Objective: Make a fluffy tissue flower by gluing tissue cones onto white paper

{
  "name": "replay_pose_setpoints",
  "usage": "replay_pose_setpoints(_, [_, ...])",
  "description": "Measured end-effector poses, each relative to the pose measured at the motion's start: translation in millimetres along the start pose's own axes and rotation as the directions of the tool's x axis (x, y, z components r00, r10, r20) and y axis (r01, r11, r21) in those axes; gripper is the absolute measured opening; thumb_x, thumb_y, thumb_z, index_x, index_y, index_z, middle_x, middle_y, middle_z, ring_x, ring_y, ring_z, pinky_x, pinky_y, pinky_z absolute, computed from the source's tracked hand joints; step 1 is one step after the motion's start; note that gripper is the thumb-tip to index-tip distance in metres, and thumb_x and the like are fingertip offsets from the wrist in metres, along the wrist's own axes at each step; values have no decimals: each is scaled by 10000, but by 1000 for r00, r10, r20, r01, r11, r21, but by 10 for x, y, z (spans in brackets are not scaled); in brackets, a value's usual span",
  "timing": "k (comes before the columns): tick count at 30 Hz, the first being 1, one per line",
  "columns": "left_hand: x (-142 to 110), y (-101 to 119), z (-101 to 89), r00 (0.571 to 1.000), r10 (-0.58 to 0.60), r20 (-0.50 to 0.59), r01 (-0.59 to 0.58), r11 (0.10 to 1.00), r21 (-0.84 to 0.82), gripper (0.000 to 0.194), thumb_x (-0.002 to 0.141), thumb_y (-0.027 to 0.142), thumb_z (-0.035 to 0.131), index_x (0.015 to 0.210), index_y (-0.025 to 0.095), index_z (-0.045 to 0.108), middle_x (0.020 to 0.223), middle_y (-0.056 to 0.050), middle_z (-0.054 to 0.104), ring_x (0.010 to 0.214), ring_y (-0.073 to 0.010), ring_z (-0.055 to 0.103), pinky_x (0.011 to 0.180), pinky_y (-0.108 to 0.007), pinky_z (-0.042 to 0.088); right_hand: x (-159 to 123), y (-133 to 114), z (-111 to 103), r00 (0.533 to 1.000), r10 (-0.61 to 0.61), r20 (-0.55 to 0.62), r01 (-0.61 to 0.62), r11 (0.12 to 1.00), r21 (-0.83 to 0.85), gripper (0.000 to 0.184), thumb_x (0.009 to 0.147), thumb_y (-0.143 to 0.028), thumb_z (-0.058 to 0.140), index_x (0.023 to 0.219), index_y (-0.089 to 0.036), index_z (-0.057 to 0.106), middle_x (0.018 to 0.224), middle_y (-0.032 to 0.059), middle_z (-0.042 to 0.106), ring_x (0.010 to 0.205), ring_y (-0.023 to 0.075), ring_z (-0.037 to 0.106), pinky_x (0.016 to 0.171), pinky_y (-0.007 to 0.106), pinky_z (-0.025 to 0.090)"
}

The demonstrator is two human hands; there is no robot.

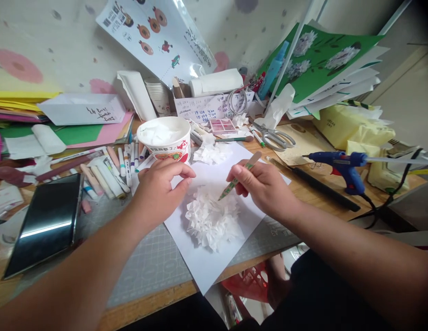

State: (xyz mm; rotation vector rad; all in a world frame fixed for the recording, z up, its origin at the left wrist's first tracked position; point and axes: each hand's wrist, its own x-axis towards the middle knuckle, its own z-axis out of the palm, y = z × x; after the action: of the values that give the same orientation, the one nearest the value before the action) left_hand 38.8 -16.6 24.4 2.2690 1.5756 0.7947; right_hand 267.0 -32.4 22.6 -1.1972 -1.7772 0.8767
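My right hand point(260, 181) is closed around green-patterned tweezers point(231, 185). Their pointed tip reaches down to the upper edge of a ruffled white paper flower point(212, 220). That flower lies on a sheet of white paper point(203, 271) and is built of many small crumpled pieces. Just up and left of it hovers my left hand point(162, 188), thumb and index finger slightly apart, with nothing visible between them. Behind that hand stands a printed paper tub point(181, 149) with white material inside. A heap of crumpled white paper pieces point(212, 152) sits beyond the flower.
A blue glue gun point(354, 163) and grey scissors point(278, 135) lie at the right. Several markers point(126, 161) and a dark tablet point(44, 225) are at the left. A grey cutting mat point(145, 257) covers the front. Behind are a paint palette point(222, 126) and paper roll point(216, 82).
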Motion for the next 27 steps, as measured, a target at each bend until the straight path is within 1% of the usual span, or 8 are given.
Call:
replay_pose_setpoints(4, [34,-108,-17,996,11,85,-18,997,81,174,854,287,486,852,233,650,959,-21,682,947,-225,606,866,-397,414,-10,-39,-112,977,27,-212,14,982,190,433,938,-518,525,715,-172,658,503,-29,526,459,78,469,463,226,344])
replay_pose_setpoints(9, [44,-128,-59,983,17,180,-40,992,123,138,803,243,551,839,250,685,991,-3,705,1003,-249,610,919,-437,369,-14,-8,-170,971,91,-223,-10,940,342,402,942,-487,549,707,-185,671,481,-30,539,439,74,464,435,222,326])
replay_pose_setpoints(11, [11,-61,-61,981,49,186,-69,992,102,116,820,273,579,841,254,691,986,-2,686,994,-237,600,908,-420,366,-36,-25,-168,971,75,-227,0,949,315,406,948,-483,542,708,-183,675,488,-27,550,440,71,468,436,219,332])
replay_pose_setpoints(13, [-39,37,-34,970,149,190,-168,982,85,95,834,304,619,836,261,704,973,-3,654,983,-231,578,901,-426,340,-70,-62,-160,973,30,-231,30,967,255,414,953,-485,534,707,-183,675,490,-27,549,447,70,471,442,217,345])
replay_pose_setpoints(15, [-88,134,23,940,266,213,-289,954,82,56,825,290,668,829,288,723,957,2,625,975,-236,549,887,-447,295,-104,-102,-147,974,-14,-225,59,978,198,417,956,-485,529,704,-184,670,497,-27,547,454,71,476,451,216,359])
replay_pose_setpoints(17, [-120,201,93,914,324,244,-352,932,81,70,794,261,714,813,324,737,941,10,608,975,-245,521,873,-459,259,-129,-129,-133,978,-34,-208,69,984,164,419,957,-488,523,703,-184,661,510,-28,548,460,72,484,458,216,371])
replay_pose_setpoints(22, [-117,229,202,903,337,266,-378,918,121,129,790,198,696,725,304,730,905,6,601,963,-249,487,852,-457,233,-138,-134,-109,986,-47,-163,68,990,125,422,965,-489,502,711,-181,639,526,-32,541,469,75,497,475,222,385])
replay_pose_setpoints(27, [-103,196,225,930,266,255,-299,949,98,139,792,118,611,727,220,678,845,0,623,886,-221,543,804,-427,275,-130,-130,-95,986,-92,-141,102,993,59,412,967,-474,505,714,-177,636,537,-36,531,480,74,505,495,221,399])
